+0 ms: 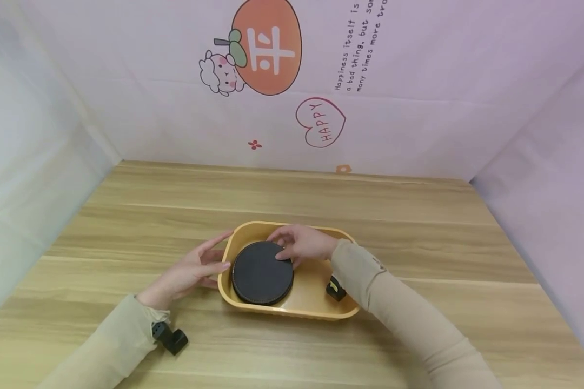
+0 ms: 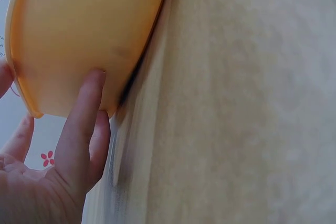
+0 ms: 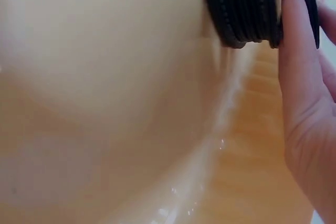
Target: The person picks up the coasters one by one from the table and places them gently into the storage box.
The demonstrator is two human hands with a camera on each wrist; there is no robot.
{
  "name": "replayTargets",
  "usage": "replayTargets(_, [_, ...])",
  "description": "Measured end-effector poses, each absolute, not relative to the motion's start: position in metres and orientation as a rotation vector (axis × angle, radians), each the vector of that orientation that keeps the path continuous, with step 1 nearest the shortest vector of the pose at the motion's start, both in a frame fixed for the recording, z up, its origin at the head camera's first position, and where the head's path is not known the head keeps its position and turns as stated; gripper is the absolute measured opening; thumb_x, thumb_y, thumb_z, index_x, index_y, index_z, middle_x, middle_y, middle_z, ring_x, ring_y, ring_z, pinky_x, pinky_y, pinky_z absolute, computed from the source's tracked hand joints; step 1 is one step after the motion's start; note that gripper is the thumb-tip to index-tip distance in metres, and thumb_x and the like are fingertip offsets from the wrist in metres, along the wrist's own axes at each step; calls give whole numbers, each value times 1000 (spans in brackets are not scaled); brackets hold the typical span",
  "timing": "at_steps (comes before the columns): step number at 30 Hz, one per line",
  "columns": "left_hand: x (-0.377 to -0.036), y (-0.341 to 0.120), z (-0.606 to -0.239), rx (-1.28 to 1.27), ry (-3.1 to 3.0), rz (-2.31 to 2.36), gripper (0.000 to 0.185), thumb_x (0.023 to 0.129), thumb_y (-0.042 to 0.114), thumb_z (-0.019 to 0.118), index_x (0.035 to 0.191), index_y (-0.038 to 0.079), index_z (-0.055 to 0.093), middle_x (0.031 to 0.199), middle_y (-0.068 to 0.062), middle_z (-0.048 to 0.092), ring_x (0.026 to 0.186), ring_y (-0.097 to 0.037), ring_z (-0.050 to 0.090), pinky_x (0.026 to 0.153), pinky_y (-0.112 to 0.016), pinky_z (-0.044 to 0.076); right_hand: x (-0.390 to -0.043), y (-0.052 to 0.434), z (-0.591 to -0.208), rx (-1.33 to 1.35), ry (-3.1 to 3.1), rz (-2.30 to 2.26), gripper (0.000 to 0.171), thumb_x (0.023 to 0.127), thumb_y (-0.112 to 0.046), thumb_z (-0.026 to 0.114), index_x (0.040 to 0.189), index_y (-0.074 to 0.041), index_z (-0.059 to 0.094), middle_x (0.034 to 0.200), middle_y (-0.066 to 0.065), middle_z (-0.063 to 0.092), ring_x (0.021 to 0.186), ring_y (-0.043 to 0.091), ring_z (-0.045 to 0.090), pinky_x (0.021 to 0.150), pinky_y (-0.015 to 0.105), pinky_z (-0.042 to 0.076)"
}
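- Black round disc-shaped stack, ribbed along its edge, lies flat inside the shallow yellow-orange plastic tray, toward the tray's left half; the right-wrist view shows several thin layers piled together.
- Left hand rests on the table beside the tray, fingers straight and relaxed, their tips pressed against the tray's outer left wall; it holds nothing.
- Right hand reaches into the tray from the right, fingers curled over the disc's far-right rim, one finger lying against the ribbed edge.
- Judged from its look, the stack is probably light and fairly stiff, yet its layers may slide apart; the ribbing should give some friction. Pinching across the whole edge thickness seems the safest hold.
- Tray appears smooth, thin and light, likely to skid on the wooden table unless steadied.
- Farther back, a pale printed backdrop with a cartoon orange stands behind the table.
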State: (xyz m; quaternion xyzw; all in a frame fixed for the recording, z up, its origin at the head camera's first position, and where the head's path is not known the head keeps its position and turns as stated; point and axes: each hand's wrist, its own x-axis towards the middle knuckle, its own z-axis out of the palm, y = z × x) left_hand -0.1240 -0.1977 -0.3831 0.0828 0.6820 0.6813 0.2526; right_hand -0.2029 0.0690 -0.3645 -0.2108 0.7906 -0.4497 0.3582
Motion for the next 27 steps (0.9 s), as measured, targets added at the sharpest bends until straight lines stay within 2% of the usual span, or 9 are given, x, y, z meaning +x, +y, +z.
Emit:
replayTargets(8, [-123,-197,-382,221,1862,1846,82,91,14,62,153,12,8,145,-36,24,115,-30,53,82,-47,55,-201,69,-365,-599,2160,-1115,43,80,-5,74,121,-6,60,93,7,64,74,13,62,60,30,58])
replayTargets(19, [-122,-198,-384,212,1867,1858,82,91,15,63,153,12,9,144,-36,24,113,-26,54,82,-48,55,-201,69,-366,-751,2248,-1068,44,73,-5,79,114,-3,63,86,7,63,65,10,60,54,27,56])
replayTargets(27, [-123,-198,-386,218,1856,1858,81,91,15,63,153,14,10,143,-36,26,111,-24,55,82,-48,55,-197,69,-362,-850,2371,-949,43,72,-13,82,112,-6,65,89,4,64,72,9,58,60,21,53])
